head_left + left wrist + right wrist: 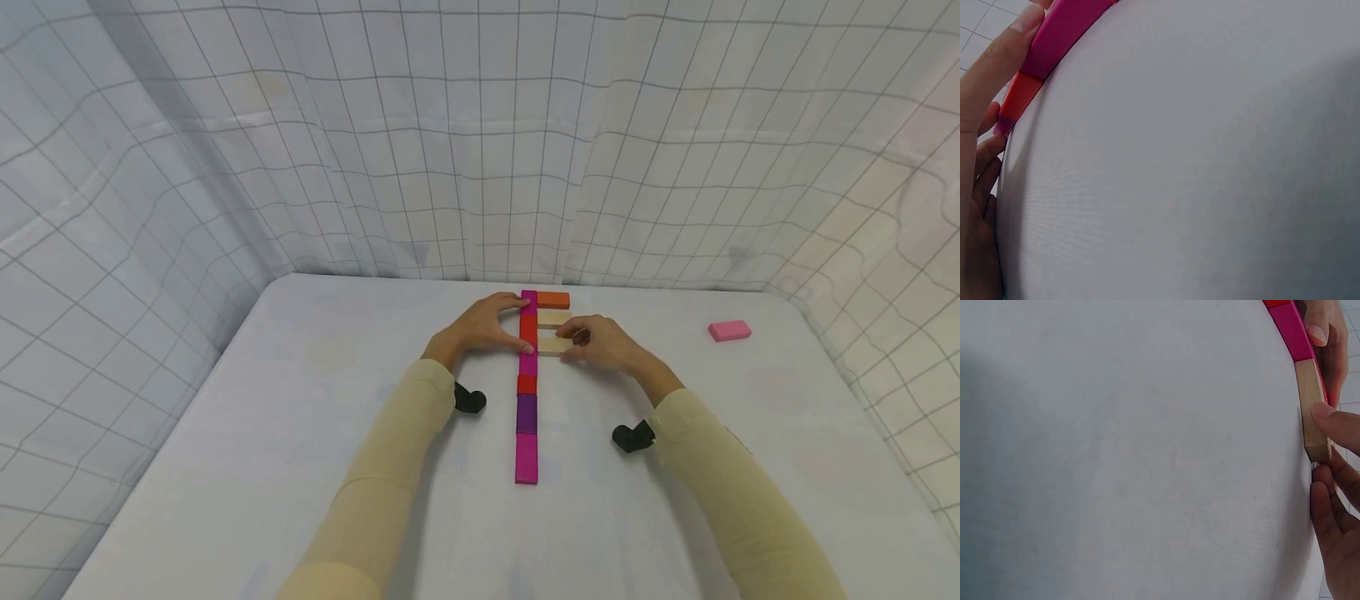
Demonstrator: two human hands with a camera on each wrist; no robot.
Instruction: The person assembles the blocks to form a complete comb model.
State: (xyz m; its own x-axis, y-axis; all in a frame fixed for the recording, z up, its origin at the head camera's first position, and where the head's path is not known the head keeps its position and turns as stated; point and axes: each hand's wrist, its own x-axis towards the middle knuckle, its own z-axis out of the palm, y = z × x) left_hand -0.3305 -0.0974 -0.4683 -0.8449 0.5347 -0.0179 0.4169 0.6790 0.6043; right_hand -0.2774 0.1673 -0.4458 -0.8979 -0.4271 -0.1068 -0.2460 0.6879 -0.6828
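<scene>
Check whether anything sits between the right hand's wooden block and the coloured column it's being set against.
Nothing visible does. The right hand pinches the wooden block, whose inner end already meets the coloured column.

Right hand (1335, 506) fingers (1335, 422) pinch wooden block (1311, 409), end-on against magenta block (1292, 331); white table (1147, 456).

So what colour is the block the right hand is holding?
Plain pale wood block; the right wrist view shows it best.
</scene>
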